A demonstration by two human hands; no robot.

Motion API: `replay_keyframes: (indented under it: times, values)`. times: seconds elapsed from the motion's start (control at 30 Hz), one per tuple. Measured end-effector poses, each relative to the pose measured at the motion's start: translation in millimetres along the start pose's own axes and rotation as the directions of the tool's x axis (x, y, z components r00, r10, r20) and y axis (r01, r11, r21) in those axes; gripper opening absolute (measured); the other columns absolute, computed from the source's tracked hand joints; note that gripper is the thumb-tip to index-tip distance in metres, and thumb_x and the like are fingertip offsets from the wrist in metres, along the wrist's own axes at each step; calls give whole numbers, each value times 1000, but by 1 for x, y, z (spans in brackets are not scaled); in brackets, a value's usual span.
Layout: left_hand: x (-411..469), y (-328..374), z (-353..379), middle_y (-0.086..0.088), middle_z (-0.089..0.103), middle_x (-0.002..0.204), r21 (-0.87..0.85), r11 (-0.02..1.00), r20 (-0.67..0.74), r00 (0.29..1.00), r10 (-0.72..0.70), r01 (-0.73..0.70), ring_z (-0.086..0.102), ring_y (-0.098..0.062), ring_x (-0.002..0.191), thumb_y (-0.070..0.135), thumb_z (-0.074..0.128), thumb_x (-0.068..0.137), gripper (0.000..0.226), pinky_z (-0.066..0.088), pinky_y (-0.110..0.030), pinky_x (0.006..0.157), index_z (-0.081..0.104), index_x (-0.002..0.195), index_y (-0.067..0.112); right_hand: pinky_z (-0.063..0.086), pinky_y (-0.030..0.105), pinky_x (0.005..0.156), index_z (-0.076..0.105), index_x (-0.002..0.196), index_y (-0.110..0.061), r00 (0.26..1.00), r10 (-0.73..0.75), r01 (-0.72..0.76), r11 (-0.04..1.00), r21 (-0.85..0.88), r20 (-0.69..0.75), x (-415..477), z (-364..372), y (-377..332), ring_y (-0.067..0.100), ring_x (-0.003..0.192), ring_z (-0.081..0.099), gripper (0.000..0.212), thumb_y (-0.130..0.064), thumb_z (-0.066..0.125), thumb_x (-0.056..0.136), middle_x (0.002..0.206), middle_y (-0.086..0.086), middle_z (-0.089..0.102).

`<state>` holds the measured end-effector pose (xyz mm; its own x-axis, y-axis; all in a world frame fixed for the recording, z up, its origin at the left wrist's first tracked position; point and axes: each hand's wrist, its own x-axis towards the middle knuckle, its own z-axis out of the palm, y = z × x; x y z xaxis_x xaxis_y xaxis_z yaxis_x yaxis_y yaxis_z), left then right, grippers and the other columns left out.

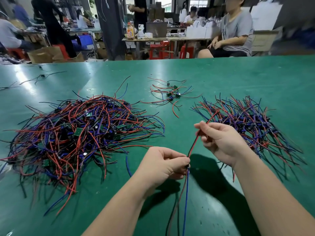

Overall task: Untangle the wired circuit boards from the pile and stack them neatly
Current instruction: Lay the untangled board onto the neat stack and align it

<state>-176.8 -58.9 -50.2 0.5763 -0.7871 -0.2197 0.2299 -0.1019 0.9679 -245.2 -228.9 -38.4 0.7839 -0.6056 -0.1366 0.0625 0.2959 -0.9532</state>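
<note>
Wired circuit board [187, 166], lower centre: left hand [163, 165] is pinching it; right hand [221, 142] is pinching its red wire [194, 144], upper right.

Workshop floor. Green bench [238, 74] up front, glare streak on its left. Behind: dark pillar [109, 28], long work tables [153, 38], red plastic stools [158, 51], cardboard boxes [44, 54], blue crate [85, 41]. Bright windows [198, 3] at the back, probably daylight. Far right blurred.

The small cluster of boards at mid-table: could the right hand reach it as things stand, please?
Probably yes: only bare table lies between the right hand and the cluster. But that hand is pinching a red wire, so it would likely need to let go first.
</note>
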Motion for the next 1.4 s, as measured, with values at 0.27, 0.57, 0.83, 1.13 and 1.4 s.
replay_keyframes:
  times: [0.27, 0.57, 0.83, 1.13, 1.4]
  values:
    - [-1, -3, -2, -10, 69, 64, 125, 992, 15, 1000, -23, 21, 64, -15, 52, 0, 73, 78, 8, 57, -25, 56, 71, 73, 5, 40, 11, 38, 66, 82, -7, 988, -40, 65, 983, 170, -149, 3, -6, -5, 10, 58, 68, 9, -13, 67, 75, 63, 2, 68]
    - [-3, -2, -3, -9, 68, 63, 228, 973, 87, 995, -47, 26, 60, -14, 52, 4, 75, 77, 13, 51, -22, 54, 71, 66, 11, 28, 13, 32, 61, 68, -4, 962, -10, -8, 998, -66, -272, 6, -12, 0, 11, 33, 50, 28, -23, 62, 89, 43, 1, 53]
    - [5, -1, -12, -9, 67, 59, 36, 998, -229, 972, 59, -52, 60, -12, 48, 4, 74, 78, 5, 52, -20, 49, 69, 77, 3, 49, 24, 41, 64, 98, -1, 937, -160, 68, 956, -286, -312, 7, -18, -4, 19, 45, 63, 37, -36, 51, 97, 64, 12, 65]
    - [17, -3, -18, -4, 72, 65, -307, 926, -454, 889, 61, -221, 68, -10, 55, 10, 71, 82, 7, 51, -15, 47, 66, 80, 5, 54, 32, 70, 3, 152, -27, 915, -394, 281, 777, -564, -86, -10, 30, 31, 17, 72, 69, 96, -27, 70, 83, 85, -3, 67]
    - [10, 0, -10, -2, 74, 78, -249, 949, -241, 961, 135, -196, 69, -13, 65, 30, 59, 87, 27, 56, -23, 56, 78, 73, 18, 57, 39, 76, 77, 86, -18, 930, -347, 351, 736, -579, 121, -23, 44, 27, 14, 73, 69, 10, -17, 78, 76, 77, -1, 74]
